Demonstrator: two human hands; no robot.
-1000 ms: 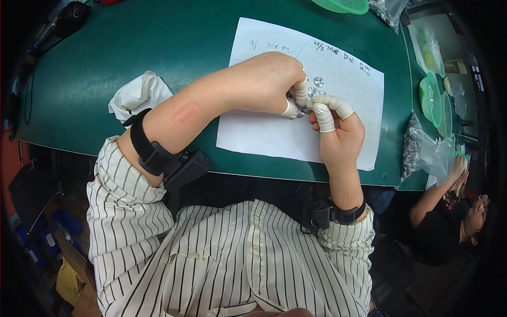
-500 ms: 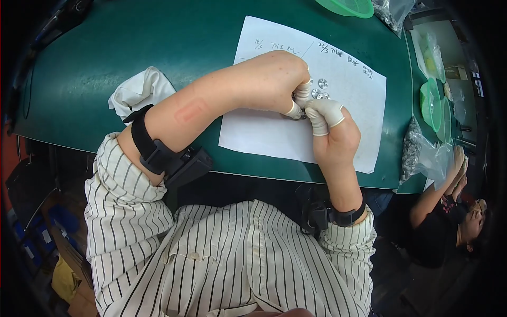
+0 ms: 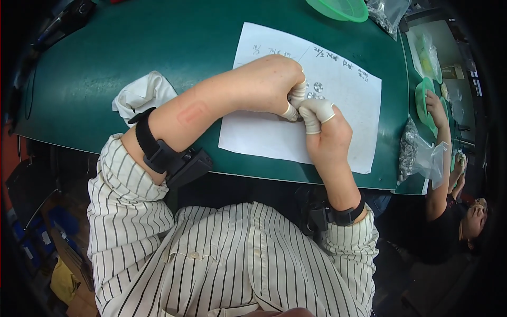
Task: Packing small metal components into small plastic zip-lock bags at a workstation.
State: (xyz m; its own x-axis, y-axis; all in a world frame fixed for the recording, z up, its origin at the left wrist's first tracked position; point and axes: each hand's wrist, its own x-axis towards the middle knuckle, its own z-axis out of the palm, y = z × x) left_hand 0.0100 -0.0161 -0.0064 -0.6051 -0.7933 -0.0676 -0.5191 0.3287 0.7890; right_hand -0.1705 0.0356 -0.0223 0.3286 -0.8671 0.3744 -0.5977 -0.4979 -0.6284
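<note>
Metal discs (image 3: pixel 317 87), small and shiny, lie on the white paper sheet (image 3: pixel 264 134) just past your fingertips. Your left hand (image 3: pixel 272 84) and right hand (image 3: pixel 327 132) are pressed together, pinching something too small to identify. Expect light, stiff, slippery parts; grip them by the rim.

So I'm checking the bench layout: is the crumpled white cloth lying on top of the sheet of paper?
No, the white cloth lies on the bare green table to the left of the paper, apart from it.
</note>
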